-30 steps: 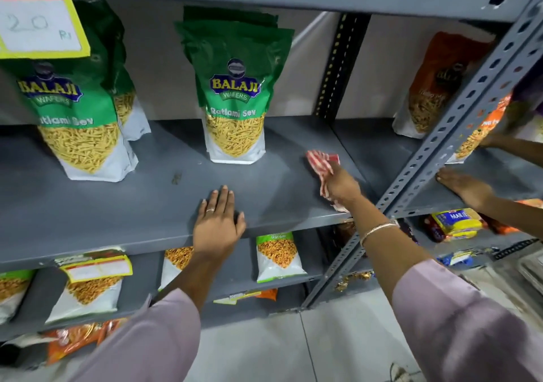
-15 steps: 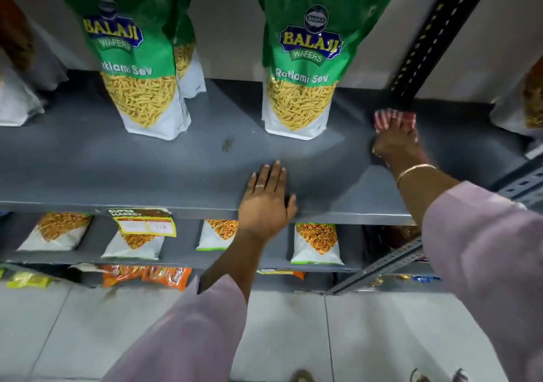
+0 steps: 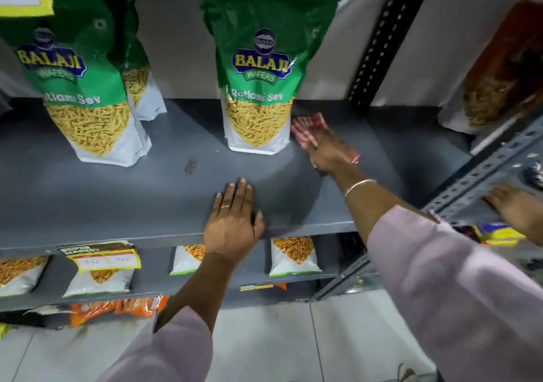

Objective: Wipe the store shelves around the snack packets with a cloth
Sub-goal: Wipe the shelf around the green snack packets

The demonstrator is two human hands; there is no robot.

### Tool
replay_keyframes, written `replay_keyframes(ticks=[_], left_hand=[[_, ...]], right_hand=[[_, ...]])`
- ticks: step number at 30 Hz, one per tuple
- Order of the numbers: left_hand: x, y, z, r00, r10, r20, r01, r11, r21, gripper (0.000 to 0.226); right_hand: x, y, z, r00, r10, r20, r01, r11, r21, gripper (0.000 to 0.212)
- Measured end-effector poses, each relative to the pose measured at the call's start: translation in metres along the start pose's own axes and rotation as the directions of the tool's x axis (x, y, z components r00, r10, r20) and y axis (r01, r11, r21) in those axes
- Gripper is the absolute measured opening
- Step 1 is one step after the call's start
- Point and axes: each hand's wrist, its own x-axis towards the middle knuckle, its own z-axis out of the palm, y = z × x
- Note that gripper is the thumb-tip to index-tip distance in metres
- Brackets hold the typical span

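Note:
A grey metal shelf (image 3: 123, 202) carries upright green Balaji sev packets: one in the middle (image 3: 260, 81) and others at the left (image 3: 79, 87). My right hand (image 3: 330, 153) presses a red-and-white checked cloth (image 3: 307, 127) flat on the shelf, just right of the middle packet's base and touching or nearly touching it. The hand and cloth are motion-blurred. My left hand (image 3: 233, 223) lies flat, fingers together, on the shelf's front edge and holds nothing.
A small dark scrap (image 3: 191, 166) lies on the shelf between the packets. An orange packet (image 3: 499, 73) stands on the neighbouring shelf at right. Another person's hand (image 3: 512, 205) rests beyond the perforated upright (image 3: 482, 170). Smaller snack packets (image 3: 293, 255) fill the lower shelves.
My right hand has slid the cloth leftwards from the shelf's back right corner to the base of the middle packet. My left hand has stayed on the front edge.

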Motion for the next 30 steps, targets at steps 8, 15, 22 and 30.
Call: replay_keyframes(ticks=[8, 15, 22, 30], left_hand=[[-0.003, 0.003, -0.008, 0.996, 0.005, 0.085, -0.005, 1.0, 0.005, 0.057], [0.0, 0.002, -0.023, 0.987, 0.004, 0.159, -0.002, 1.0, -0.015, 0.059], [0.016, 0.021, -0.055, 0.941, -0.312, 0.132, 0.338, 0.895, -0.291, 0.047], [0.043, 0.051, -0.058, 0.749, -0.472, 0.465, 0.654, 0.637, -0.407, 0.043]], right_hand=[[-0.103, -0.028, 0.009, 0.983, 0.15, 0.107, -0.151, 0.989, -0.003, 0.051], [-0.127, -0.037, -0.058, 0.826, 0.01, 0.563, -0.127, 0.977, 0.169, 0.038], [-0.097, -0.072, -0.02, 0.963, 0.116, 0.245, -0.172, 0.96, 0.222, 0.047], [-0.081, -0.054, -0.02, 0.848, 0.518, 0.11, -0.511, 0.745, 0.429, 0.034]])
